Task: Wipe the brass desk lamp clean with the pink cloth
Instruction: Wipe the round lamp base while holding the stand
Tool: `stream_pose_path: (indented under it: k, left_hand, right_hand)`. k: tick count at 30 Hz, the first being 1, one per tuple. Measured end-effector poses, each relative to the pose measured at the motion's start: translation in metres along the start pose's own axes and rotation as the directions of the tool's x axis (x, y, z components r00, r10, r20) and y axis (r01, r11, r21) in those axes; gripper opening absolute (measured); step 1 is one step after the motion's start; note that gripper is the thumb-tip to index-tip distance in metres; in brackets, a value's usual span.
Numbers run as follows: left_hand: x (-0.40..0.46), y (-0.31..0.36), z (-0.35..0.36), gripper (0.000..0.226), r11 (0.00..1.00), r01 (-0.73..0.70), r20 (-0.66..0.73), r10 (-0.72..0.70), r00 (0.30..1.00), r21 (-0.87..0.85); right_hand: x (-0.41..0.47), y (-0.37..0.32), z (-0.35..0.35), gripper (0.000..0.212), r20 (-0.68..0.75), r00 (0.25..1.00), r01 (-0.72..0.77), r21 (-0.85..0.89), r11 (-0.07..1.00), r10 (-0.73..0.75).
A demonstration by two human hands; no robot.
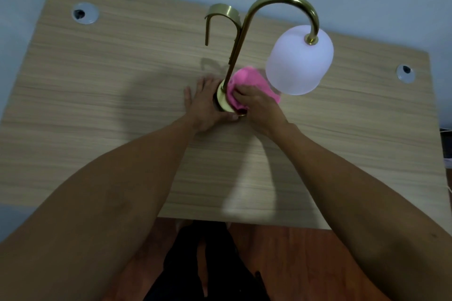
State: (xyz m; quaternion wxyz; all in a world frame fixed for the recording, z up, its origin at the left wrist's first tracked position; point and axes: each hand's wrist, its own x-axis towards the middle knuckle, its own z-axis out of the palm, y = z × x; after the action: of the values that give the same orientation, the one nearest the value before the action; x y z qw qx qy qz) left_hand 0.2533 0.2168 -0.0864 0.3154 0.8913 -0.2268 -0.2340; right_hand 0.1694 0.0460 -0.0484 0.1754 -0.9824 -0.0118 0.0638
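Left hand (pixel 204 105) flat, steadying lamp base (pixel 223 102) | right hand (pixel 259 107) gripping pink cloth (pixel 244 83) against base

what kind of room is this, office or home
Probably a home office or study: a wood-grain desk with cable grommets, a brass desk lamp and a reddish wood floor.

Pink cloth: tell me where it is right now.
In the head view the pink cloth lies mid-desk, bunched against the brass lamp's base, gripped by the right hand, just below-left of the white shade.
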Motion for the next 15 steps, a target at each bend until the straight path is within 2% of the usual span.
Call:
stream_pose_path:
  k: [2, 4, 6, 11, 15]
  left_hand:
    - [0.000, -0.002, -0.001, 0.120, 1.000, 0.000, -0.001, 0.000, 1.000, -0.004]
    - [0.000, -0.005, -0.001, 0.120, 1.000, -0.006, -0.005, 0.006, 1.000, -0.017]
    - [0.000, -0.006, -0.001, 0.120, 1.000, -0.012, -0.001, 0.012, 1.000, -0.015]
    - [0.003, -0.004, 0.000, 0.121, 1.000, -0.003, 0.002, 0.003, 1.000, -0.007]
    - [0.003, -0.005, 0.001, 0.120, 1.000, -0.015, 0.012, 0.016, 1.000, -0.015]
  right_hand:
    - [-0.017, 0.008, -0.004, 0.049, 0.007, 0.999, 0.035, 0.049, 0.998, -0.035]
    - [-0.029, 0.015, -0.010, 0.048, -0.044, 0.999, -0.016, 0.091, 0.996, 0.020]
    - [-0.025, 0.012, -0.012, 0.044, -0.055, 0.998, -0.018, 0.048, 0.999, 0.021]
    - [0.003, -0.014, -0.010, 0.040, 0.030, 0.985, 0.174, -0.084, 0.981, -0.173]
    - [-0.002, 0.000, -0.015, 0.045, 0.024, 0.991, 0.135, -0.103, 0.986, -0.133]
